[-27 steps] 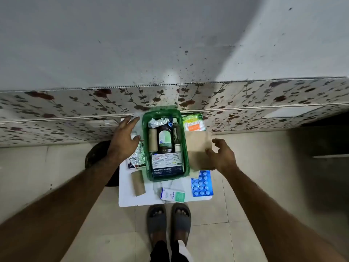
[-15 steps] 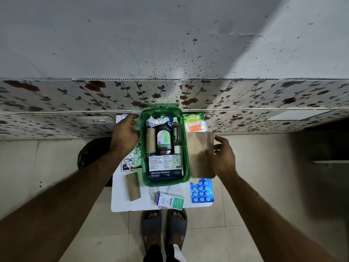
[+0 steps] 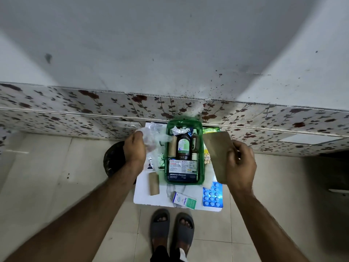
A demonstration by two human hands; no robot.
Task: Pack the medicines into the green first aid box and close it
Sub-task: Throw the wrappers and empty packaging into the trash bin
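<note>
The green first aid box [image 3: 201,148] stands open on a small white table [image 3: 162,197], holding a brown syrup bottle [image 3: 182,146], a smaller bottle, a roll and a flat dressings carton [image 3: 182,172]. My left hand [image 3: 134,148] is closed on a clear plastic packet [image 3: 154,139], lifted just left of the box. My right hand [image 3: 239,163] grips a brown paper envelope [image 3: 217,150], raised beside the box's right wall. On the table lie a brown roll [image 3: 154,183], a white and green carton [image 3: 185,199], a blue tablet strip [image 3: 213,194] and foil strips [image 3: 159,161].
The table stands against a flower-patterned wall panel [image 3: 75,114]. A dark round object [image 3: 113,159] sits on the tiled floor left of the table. My feet in grey slippers [image 3: 171,227] are at the table's near edge. A green packet [image 3: 210,130] lies behind the envelope.
My left hand has picked up the clear plastic packet from beside the box. My right hand has lifted the brown envelope off the table and tilted it.
</note>
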